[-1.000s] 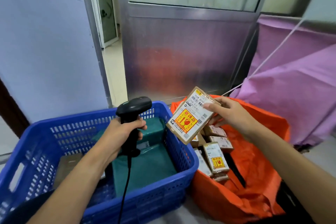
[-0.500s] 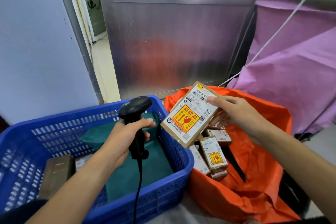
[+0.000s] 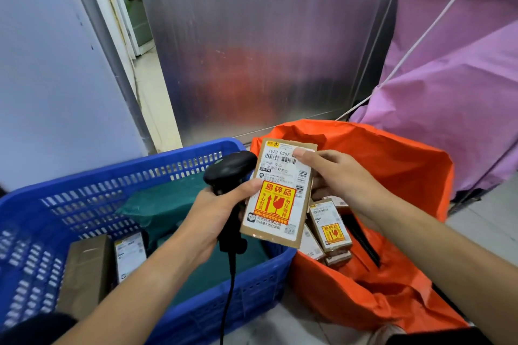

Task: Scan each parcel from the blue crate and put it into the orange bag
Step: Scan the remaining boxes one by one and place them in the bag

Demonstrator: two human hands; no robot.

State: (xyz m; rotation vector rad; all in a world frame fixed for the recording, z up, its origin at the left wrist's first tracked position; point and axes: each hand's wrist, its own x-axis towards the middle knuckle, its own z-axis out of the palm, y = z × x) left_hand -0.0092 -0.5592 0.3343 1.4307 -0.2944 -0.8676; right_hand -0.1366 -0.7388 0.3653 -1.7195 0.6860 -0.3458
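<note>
One parcel [image 3: 280, 204], pinched by the right hand [image 3: 344, 176], touches the left hand [image 3: 213, 216] gripping the scanner [image 3: 228, 169].

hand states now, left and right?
Left hand: grips the black scanner.
Right hand: holds the fragile-label parcel by its upper right edge.
</note>
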